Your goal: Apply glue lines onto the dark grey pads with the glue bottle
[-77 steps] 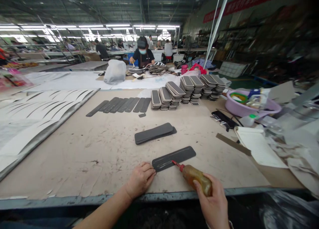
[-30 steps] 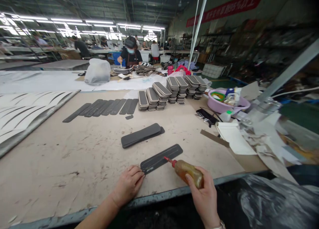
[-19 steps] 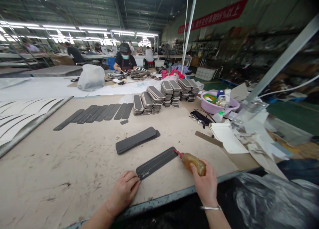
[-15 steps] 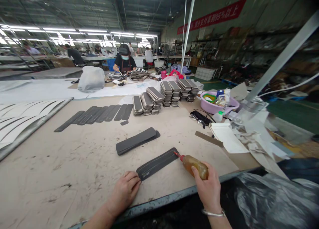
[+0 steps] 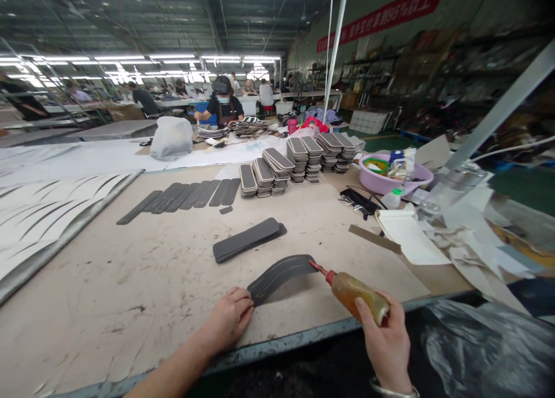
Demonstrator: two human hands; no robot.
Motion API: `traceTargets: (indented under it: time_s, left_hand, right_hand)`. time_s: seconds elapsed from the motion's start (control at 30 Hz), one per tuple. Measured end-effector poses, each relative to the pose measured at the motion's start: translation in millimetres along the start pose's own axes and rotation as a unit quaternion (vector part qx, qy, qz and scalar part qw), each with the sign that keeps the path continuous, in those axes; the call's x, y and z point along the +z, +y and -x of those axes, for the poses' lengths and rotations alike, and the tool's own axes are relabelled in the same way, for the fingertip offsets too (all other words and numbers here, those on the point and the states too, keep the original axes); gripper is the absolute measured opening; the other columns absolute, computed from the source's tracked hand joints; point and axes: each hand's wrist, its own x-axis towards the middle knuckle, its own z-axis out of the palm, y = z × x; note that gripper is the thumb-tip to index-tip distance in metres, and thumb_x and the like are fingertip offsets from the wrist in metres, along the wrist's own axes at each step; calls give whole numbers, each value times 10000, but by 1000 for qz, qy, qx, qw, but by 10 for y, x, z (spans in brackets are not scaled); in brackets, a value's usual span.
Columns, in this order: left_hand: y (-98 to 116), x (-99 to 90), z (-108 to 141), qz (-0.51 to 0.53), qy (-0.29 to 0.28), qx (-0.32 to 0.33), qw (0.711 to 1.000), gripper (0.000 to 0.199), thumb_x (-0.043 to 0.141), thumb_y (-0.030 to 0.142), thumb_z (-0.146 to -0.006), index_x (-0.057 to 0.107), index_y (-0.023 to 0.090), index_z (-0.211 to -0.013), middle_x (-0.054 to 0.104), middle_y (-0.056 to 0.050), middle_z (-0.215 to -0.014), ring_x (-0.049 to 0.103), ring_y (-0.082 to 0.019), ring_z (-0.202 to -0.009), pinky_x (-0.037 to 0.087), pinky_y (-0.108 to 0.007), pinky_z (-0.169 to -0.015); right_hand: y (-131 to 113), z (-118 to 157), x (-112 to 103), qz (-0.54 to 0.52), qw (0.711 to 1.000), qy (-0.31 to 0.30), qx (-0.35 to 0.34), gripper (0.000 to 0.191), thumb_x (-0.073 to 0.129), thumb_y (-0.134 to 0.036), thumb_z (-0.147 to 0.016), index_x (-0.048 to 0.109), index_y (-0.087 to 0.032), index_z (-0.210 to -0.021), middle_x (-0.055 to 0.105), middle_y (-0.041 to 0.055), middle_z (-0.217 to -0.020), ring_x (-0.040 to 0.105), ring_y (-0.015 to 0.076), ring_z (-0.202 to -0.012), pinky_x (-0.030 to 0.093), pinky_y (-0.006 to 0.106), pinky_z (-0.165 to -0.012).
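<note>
A dark grey strip with rounded corners (image 5: 281, 272) arches up off the table in front of me, thin lines of glue running along its top. My left hand (image 5: 232, 319) pinches the strip's near left end. In my right hand (image 5: 387, 334) is a glue bottle (image 5: 356, 293), amber and squeezable, tilted so its red nozzle meets the strip's far right end. Just beyond lie a couple of similar dark strips (image 5: 247, 239), one on top of the other. Farther left, several more dark strips (image 5: 186, 196) overlap in a row.
Stacks of pale-edged dark pieces (image 5: 271, 170) stand at the back. On the right are a purple basin (image 5: 381, 181), eyeglasses by a black case (image 5: 363, 201), a brown strip (image 5: 374, 239) and a white pad (image 5: 410, 242). A co-worker (image 5: 224, 106) sits across the table.
The strip lay flat before; now its middle bows upward. The glue bottle stays at its right end, with my right hand lower and farther right. The camera view has shifted slightly.
</note>
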Motion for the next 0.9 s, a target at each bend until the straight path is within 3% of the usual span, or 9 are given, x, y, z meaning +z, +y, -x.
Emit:
traceTargets:
  time_s: [0.13, 0.27, 0.43, 0.57, 0.73, 0.9]
  left_hand:
    - [-54, -15, -3, -4, -34, -3, 999, 178, 501, 140, -869, 675, 173, -872, 645, -62, -855, 587, -189, -810, 532, -316, -736]
    - [-92, -14, 8, 6, -35, 8, 999, 185, 499, 162, -894, 678, 183, -936, 653, -57, -869, 590, -186, -812, 529, -311, -735]
    - [-88, -14, 20, 0, -23, 34, 999, 244, 443, 177, -938, 685, 172, -911, 644, -67, -859, 581, -177, -803, 524, -299, -735]
    - [-79, -50, -9, -2, -42, 42, 998, 259, 430, 164, -934, 685, 168, -892, 642, -70, -853, 580, -176, -789, 521, -298, -728]
    - [-84, -103, -55, 5, -77, 51, 996, 237, 444, 134, -924, 668, 167, -853, 636, -59, -838, 581, -163, -798, 514, -289, -775]
    - [-75, -128, -92, -7, -71, 69, 995, 237, 452, 136, -926, 653, 167, -806, 617, -51, -796, 566, -157, -781, 503, -276, -748]
  right_hand:
    - [-1, 82, 52, 8, 998, -39, -58, 463, 671, -544, -812, 582, -188, -1095, 602, 69, -1031, 580, 242, -898, 459, 365, -832]
    - [67, -22, -7, 58, 996, 57, -21, 540, 668, -595, -789, 583, -167, -1106, 588, 91, -1045, 570, 262, -898, 455, 396, -831]
    - [199, -177, -117, -5, 989, 136, 54, 601, 697, -593, -763, 552, -173, -1168, 580, 78, -987, 570, 256, -848, 494, 384, -752]
    - [152, -129, -94, -24, 993, 107, 53, 599, 694, -580, -766, 537, -171, -1174, 575, 73, -982, 573, 248, -834, 505, 376, -729]
    - [40, -64, -44, 12, 998, 69, 1, 525, 678, -580, -775, 573, -174, -1090, 576, 74, -1033, 572, 234, -848, 473, 346, -752]
    - [38, -21, -49, -20, 999, -10, 23, 530, 700, -575, -753, 575, -193, -1098, 600, 49, -993, 584, 225, -831, 473, 334, -752]
